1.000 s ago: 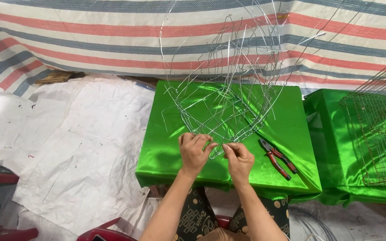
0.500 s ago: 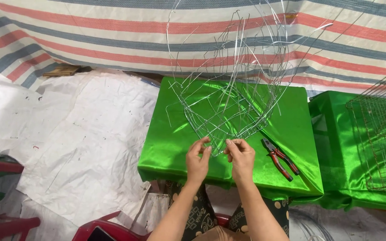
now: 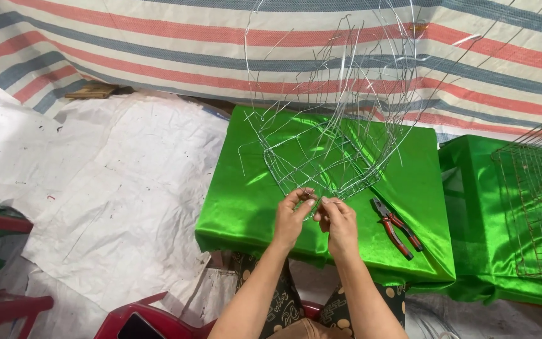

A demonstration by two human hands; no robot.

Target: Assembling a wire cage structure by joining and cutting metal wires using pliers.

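A half-woven wire basket frame [image 3: 321,150] stands on a table draped in shiny green cloth [image 3: 246,194], its loose wire ends rising upward. My left hand [image 3: 293,216] and my right hand [image 3: 339,223] meet at the frame's near corner, fingers pinching thin wires there. Red-handled pliers [image 3: 396,227] lie on the cloth just right of my right hand.
A second green-covered table [image 3: 472,207] at the right carries a finished wire mesh cage [image 3: 541,201]. Crumpled white sheeting [image 3: 95,182] covers the floor at left, a striped tarp [image 3: 158,44] lies behind, and red plastic chairs [image 3: 7,301] sit at the lower left.
Both hands stay at the frame's near corner, with fingers shifting slightly on the wires. The view has drifted a little.
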